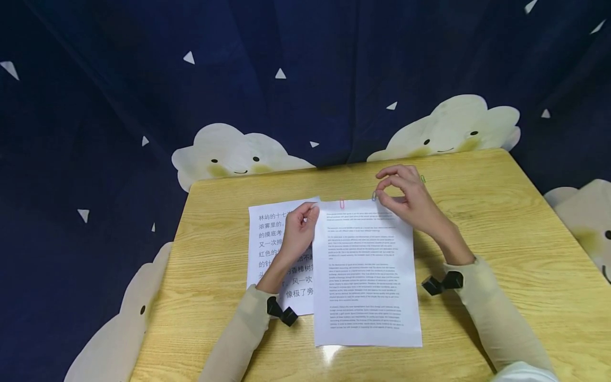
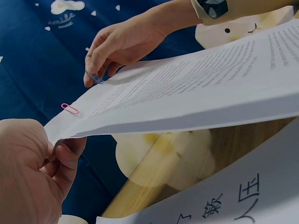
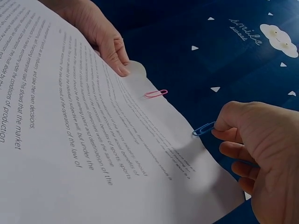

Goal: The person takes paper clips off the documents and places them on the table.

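Toward the table's [image 1: 506, 239] far edge, the English document [image 1: 367, 289] is right of the Chinese document [image 1: 267, 249], its top-edge paper clip [image 1: 341, 203] left of a second clip [image 1: 374, 196].

Head camera is looking forward and down from farthest off, over the counter [image 1: 496, 233]. Left wrist camera is peering closely across the printed sheet [image 2: 187, 88] from its left, right wrist camera from its right; both are sharing the pink clip [image 3: 156, 94].

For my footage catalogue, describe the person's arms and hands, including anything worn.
Long, pale beige sleeves cover both forearms, with black, angular blocks at each wrist. The left hand and right hand are bare, without gloves.
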Demonstrator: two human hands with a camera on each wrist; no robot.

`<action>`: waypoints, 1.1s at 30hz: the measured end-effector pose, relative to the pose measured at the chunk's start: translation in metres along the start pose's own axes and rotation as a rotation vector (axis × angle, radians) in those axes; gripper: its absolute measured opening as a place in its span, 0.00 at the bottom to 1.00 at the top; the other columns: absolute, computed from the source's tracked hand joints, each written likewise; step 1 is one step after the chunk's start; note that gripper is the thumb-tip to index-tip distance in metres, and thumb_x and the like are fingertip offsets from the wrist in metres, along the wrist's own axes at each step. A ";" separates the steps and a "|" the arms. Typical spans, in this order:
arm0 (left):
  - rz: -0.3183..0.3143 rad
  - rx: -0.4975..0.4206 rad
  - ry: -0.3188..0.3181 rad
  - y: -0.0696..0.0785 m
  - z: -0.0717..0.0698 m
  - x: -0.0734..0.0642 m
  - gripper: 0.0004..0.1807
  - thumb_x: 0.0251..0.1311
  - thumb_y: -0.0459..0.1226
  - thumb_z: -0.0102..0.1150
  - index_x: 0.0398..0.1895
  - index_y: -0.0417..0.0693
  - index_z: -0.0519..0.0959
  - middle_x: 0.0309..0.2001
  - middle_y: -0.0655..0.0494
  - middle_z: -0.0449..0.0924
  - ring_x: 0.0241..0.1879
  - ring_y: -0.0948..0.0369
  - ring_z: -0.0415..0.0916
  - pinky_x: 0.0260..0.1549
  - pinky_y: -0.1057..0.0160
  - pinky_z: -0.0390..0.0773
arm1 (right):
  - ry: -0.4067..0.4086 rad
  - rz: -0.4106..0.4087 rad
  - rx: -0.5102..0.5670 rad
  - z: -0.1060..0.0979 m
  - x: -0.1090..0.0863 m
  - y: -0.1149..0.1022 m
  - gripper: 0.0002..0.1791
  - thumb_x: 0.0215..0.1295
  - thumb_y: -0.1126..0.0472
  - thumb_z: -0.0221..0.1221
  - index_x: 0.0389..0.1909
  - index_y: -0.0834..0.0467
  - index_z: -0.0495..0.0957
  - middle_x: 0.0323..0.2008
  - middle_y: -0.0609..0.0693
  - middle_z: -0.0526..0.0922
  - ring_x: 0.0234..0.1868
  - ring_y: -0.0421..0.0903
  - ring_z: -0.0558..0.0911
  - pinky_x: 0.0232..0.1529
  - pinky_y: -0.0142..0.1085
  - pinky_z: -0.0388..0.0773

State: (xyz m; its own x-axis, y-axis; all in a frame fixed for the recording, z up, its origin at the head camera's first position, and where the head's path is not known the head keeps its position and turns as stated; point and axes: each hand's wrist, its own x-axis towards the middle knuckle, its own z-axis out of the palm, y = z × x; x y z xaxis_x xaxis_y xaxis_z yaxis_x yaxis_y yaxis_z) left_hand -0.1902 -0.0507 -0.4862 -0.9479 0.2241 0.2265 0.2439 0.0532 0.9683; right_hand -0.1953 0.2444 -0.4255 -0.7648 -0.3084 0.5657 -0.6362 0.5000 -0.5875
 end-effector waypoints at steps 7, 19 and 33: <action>0.009 0.007 0.002 0.000 0.001 0.001 0.15 0.81 0.38 0.51 0.53 0.36 0.83 0.30 0.44 0.81 0.11 0.68 0.60 0.11 0.71 0.63 | 0.036 -0.011 -0.019 -0.009 0.001 0.005 0.08 0.62 0.75 0.66 0.35 0.59 0.85 0.52 0.61 0.82 0.56 0.59 0.70 0.55 0.48 0.59; -0.002 0.002 -0.003 -0.002 0.000 0.000 0.16 0.81 0.40 0.51 0.53 0.36 0.83 0.32 0.44 0.83 0.10 0.67 0.61 0.10 0.70 0.65 | 0.038 0.020 -0.053 -0.021 0.000 0.012 0.04 0.64 0.71 0.66 0.33 0.58 0.85 0.53 0.59 0.82 0.58 0.57 0.69 0.55 0.51 0.60; -0.001 0.020 -0.002 -0.005 0.000 0.001 0.16 0.81 0.40 0.50 0.53 0.37 0.83 0.32 0.43 0.83 0.11 0.67 0.60 0.10 0.70 0.64 | 0.043 0.057 -0.075 -0.036 -0.001 0.019 0.03 0.65 0.69 0.65 0.33 0.61 0.86 0.53 0.61 0.82 0.59 0.57 0.69 0.56 0.53 0.59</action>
State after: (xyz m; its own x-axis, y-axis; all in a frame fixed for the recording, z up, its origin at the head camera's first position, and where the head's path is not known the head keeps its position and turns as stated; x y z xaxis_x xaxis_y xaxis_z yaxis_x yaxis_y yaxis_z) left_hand -0.1919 -0.0510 -0.4905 -0.9479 0.2257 0.2250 0.2467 0.0725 0.9664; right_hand -0.2032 0.2831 -0.4167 -0.7934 -0.2439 0.5577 -0.5814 0.5752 -0.5755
